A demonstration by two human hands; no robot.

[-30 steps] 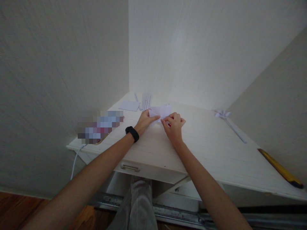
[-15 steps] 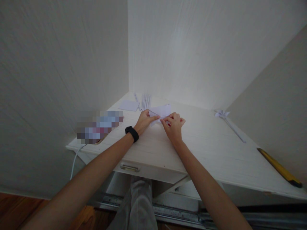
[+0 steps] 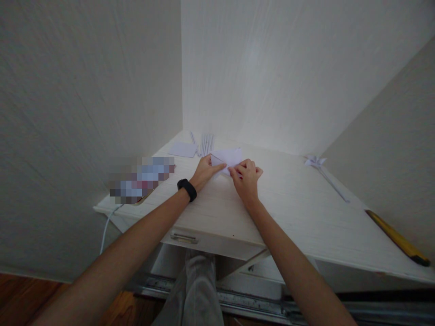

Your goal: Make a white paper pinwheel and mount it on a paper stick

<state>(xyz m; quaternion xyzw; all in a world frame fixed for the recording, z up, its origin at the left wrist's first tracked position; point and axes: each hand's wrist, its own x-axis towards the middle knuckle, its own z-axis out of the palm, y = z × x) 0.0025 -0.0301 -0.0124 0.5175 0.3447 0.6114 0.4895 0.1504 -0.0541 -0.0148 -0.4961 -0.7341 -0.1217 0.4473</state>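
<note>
Head view, folded paper (image 3: 228, 157) under both hands' fingertips

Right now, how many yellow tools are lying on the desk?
1: the yellow tool lies alone at the desk's far right edge, away from both hands; its dark tip points toward the near corner.

Two bare forearms, without sleeves, extend from the lower edge of the view. The left hand (image 3: 205, 173) carries a black band (image 3: 187, 189) at the wrist, smooth and narrow. The right hand (image 3: 247, 180) shows red-painted fingernails. Below, between the arms, a leg in light grey trousers (image 3: 195, 290) is visible.
</note>
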